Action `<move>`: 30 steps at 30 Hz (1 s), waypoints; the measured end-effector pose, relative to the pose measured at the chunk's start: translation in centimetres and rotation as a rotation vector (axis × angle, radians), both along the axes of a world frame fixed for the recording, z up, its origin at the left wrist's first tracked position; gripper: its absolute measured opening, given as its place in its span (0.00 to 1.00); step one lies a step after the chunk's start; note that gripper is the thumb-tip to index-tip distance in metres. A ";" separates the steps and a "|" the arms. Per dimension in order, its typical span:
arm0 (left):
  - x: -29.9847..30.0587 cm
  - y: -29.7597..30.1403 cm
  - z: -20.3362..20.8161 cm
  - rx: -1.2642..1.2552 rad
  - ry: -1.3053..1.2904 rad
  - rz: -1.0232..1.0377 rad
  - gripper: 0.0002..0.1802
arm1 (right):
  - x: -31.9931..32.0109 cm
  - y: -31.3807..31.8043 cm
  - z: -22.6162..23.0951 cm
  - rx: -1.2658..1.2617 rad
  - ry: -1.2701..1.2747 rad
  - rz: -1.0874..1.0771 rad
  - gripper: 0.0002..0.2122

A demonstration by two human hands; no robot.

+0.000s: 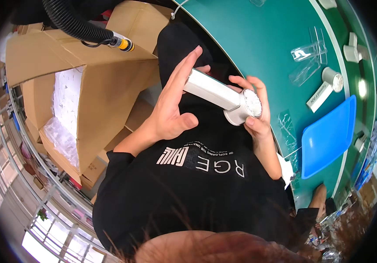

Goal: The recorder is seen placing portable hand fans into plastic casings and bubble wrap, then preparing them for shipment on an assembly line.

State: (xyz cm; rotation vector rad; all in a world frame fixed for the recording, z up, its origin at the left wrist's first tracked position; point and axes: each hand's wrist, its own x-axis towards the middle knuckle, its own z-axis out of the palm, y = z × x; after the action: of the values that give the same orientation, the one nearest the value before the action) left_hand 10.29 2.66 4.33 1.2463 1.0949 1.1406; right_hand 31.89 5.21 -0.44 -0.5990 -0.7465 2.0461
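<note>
A white handheld fan (214, 92) with a round head and a long boxy handle is held up in front of my black shirt. My right hand (258, 109) grips its round head, thumb on the near side and fingers around the far side. Against the handle's other end rests my left hand (171, 103), its fingers stretched out and thumb spread apart; some of its fingertips are hidden behind the handle. On the green table to the right lies a similar white fan (320, 96).
Clear plastic pieces (306, 57) and a blue tray (328, 138) lie on the green table (241, 30). An open cardboard box (105, 101) with white and clear packing inside stands at left, below a black corrugated hose (70, 22). Another person's arm (319, 199) reaches in at lower right.
</note>
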 end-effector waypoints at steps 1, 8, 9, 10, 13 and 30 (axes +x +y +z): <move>-0.1 0.1 -0.2 -0.009 0.002 -0.011 0.61 | 0.1 0.0 0.1 -0.009 0.002 -0.011 0.41; -0.6 0.5 -1.7 0.168 0.033 0.029 0.59 | 0.7 0.9 2.8 1.065 -0.784 -0.117 0.35; -0.3 0.7 -2.1 0.196 -0.035 0.056 0.58 | 0.8 1.0 2.6 1.176 -0.840 -0.177 0.35; -0.2 0.8 -2.2 0.199 -0.082 0.049 0.57 | 0.8 1.0 2.4 1.288 -0.896 -0.237 0.35; -0.3 0.7 -2.4 0.223 -0.052 0.028 0.56 | 1.1 0.7 2.0 1.454 -0.993 -0.342 0.28; -2.5 2.3 -0.8 0.316 0.269 -0.007 0.26 | 2.8 1.9 2.3 1.455 -0.890 -0.235 0.27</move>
State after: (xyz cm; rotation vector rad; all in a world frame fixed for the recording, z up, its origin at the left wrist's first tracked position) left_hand 7.84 4.99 3.53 1.6873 1.1332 1.1974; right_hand 34.64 7.16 1.83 -0.5934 -2.1814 0.5165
